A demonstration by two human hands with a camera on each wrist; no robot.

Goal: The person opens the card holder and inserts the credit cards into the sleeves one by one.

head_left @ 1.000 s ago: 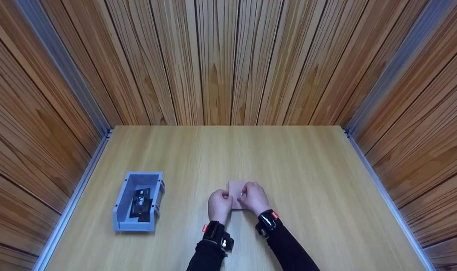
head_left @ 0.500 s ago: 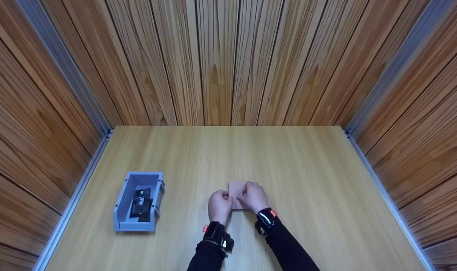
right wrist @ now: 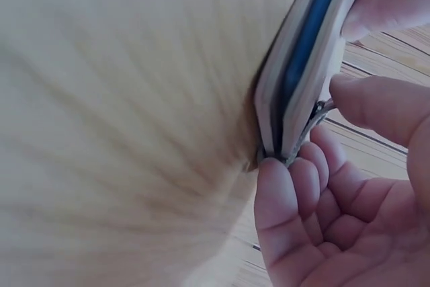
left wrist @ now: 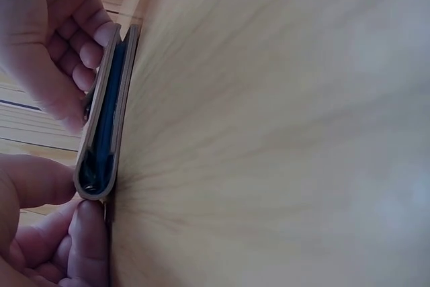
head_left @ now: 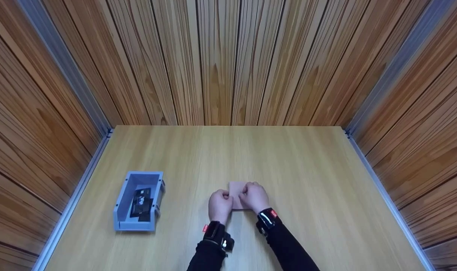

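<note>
A small pink folding wallet (head_left: 236, 188) lies closed on the table, between the two hands. Its rounded spine and blue inside show in the left wrist view, where the wallet (left wrist: 94, 136) is seen edge-on. My left hand (head_left: 219, 205) pinches the spine side with thumb and fingers. On the opposite edge, my right hand (head_left: 256, 197) has its fingertips against the wallet (right wrist: 330, 42). The right thumb touches a small strap with a metal clasp (right wrist: 325, 107) on the upper cover. Whether the clasp is fastened, I cannot tell.
A grey-blue plastic bin (head_left: 121, 203) stands on the table at the left. Black cards (head_left: 141, 202) lie in it, one with pale lettering. Wood-panelled walls (head_left: 220, 64) border the table (head_left: 288, 158) at the back and sides.
Both hands stay at the wallet with hardly any shift. A small shiny spot by the right thumb in the earlier head frames is now hidden from that view.
</note>
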